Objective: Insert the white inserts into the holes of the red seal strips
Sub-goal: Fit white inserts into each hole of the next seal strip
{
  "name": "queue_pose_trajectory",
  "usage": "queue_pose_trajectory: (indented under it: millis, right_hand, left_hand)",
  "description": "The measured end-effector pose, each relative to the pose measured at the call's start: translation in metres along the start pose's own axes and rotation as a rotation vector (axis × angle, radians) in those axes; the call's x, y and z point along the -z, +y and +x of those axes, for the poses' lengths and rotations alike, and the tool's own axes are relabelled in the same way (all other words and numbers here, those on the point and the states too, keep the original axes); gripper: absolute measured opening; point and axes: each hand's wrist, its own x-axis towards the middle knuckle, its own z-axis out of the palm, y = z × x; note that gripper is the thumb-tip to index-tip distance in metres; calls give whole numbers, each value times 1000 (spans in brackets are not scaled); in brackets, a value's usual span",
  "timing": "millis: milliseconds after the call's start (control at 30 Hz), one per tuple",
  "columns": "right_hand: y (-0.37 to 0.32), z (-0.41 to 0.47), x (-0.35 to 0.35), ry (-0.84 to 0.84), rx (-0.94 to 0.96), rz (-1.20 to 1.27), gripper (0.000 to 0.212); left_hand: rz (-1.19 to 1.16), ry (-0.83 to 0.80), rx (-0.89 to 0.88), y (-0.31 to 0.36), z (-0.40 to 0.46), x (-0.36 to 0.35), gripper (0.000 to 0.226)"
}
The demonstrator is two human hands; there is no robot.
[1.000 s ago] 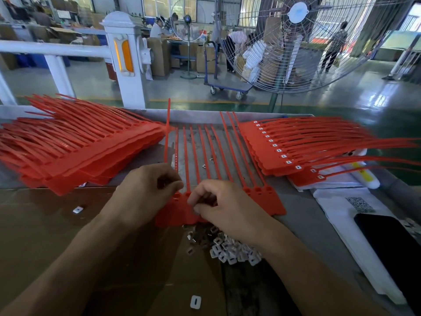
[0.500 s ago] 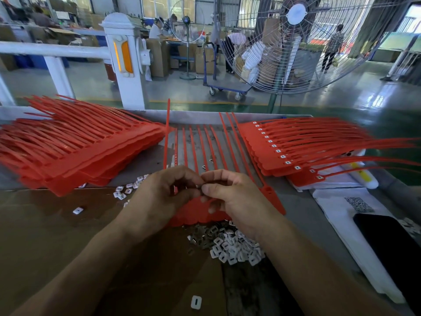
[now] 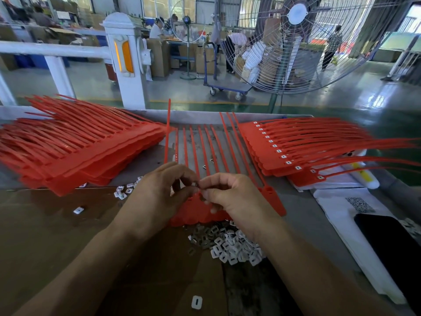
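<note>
Raised from seal strip point(image 3: 272, 199) since a second ago; left hand point(image 3: 155, 199) and right hand point(image 3: 234, 197) fingertips pinching, apparently, one insert (seating still pending).

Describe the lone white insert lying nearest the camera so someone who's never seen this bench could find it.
Start at the brown cardboard sheet covering the near left of the bench. Below the heap of small white plastic inserts, between the two forearms, lies one white rectangular insert. It lies alone on the cardboard at the bottom edge, slot facing up, apart from the heap.
</note>
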Motion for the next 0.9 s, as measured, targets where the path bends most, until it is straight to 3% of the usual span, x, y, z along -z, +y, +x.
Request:
queue_pose_trajectory:
  millis: [100, 467, 733, 900]
  right_hand:
    - [-2, -2, -2, 1, 7, -62, 14]
    - [-2, 1, -4, -39, -65, 214, 16]
    - [-1, -1, -3, 70, 3, -64, 17]
    - [0, 0, -3, 107, 4, -89, 18]
  left_hand:
    - [52, 13, 1, 2, 0, 0, 18]
    - [19, 48, 17, 13, 3, 1, 18]
    - [-29, 72, 213, -6, 5, 11, 16]
    - [192, -33, 295, -15, 3, 17, 12]
